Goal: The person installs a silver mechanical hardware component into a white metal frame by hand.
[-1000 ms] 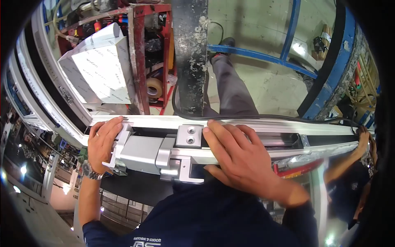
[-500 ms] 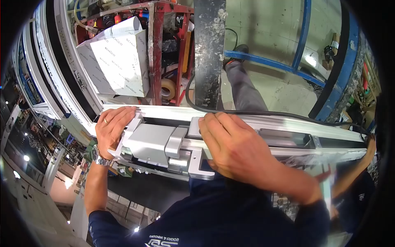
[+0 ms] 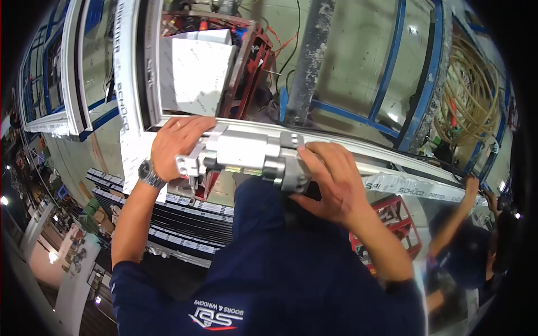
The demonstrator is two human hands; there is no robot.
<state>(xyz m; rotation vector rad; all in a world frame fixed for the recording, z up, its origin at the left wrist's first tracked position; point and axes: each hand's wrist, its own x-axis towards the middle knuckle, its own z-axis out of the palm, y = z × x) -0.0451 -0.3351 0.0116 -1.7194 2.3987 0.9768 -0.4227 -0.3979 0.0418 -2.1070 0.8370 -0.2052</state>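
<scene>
A silver metal door hinge [image 3: 244, 150] with a thick barrel and drilled end brackets lies along the white aluminium frame profile [image 3: 364, 147] in front of me. My left hand [image 3: 178, 144] is closed over the hinge's left end, fingers bent over the far edge of the profile. On the opposite end, my right hand [image 3: 339, 182] grips the right bracket [image 3: 294, 168] between thumb and fingers. The thumb reaches under the bracket. How the hinge sits against the profile is partly hidden by my hands.
A co-worker's hands [image 3: 472, 187] touch the profile's far right end. A black cable [image 3: 386, 144] runs along it. Behind stand a red cart [image 3: 246, 67] carrying a white printed box [image 3: 196, 73], a scuffed grey post [image 3: 314, 61] and a coiled hose [image 3: 462, 89].
The view has shifted, showing more floor below the profile. My right hand has moved from lying over the hinge's right part to gripping its end bracket. My left hand stays at the left end.
</scene>
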